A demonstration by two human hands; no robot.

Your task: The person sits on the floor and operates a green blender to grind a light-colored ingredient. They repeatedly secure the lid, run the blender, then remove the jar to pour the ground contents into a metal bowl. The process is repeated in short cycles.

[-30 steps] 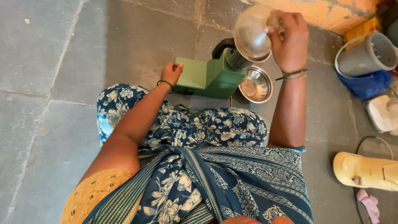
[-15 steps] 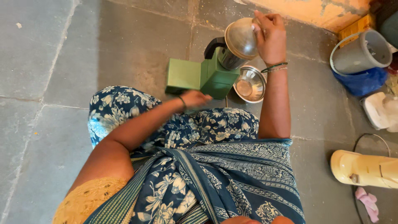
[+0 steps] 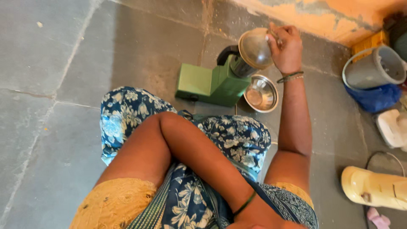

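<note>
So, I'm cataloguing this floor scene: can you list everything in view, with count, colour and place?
steel lid: one, silvery, held above the grinder
grinder: one, green, on the floor, centre
steel bowl: one, silvery, right of the grinder
bucket: one, grey, far right
blue bag: one, under the bucket
cream appliance: one, lower right
right hand: grips the lid
left hand: drawn back to the lap, mostly out of frame

At the bottom edge of the frame the left hand [image 3: 258, 220] is cut off past the wrist, so its grip cannot be told. The steel lid [image 3: 255, 48] covers the mouth of the jar [image 3: 242, 67] on the green grinder [image 3: 214, 82] (contents hidden). At right, the frame's edge cuts the cream appliance [image 3: 375, 186], grey bucket [image 3: 375, 65] and white object [image 3: 392, 127].
</note>
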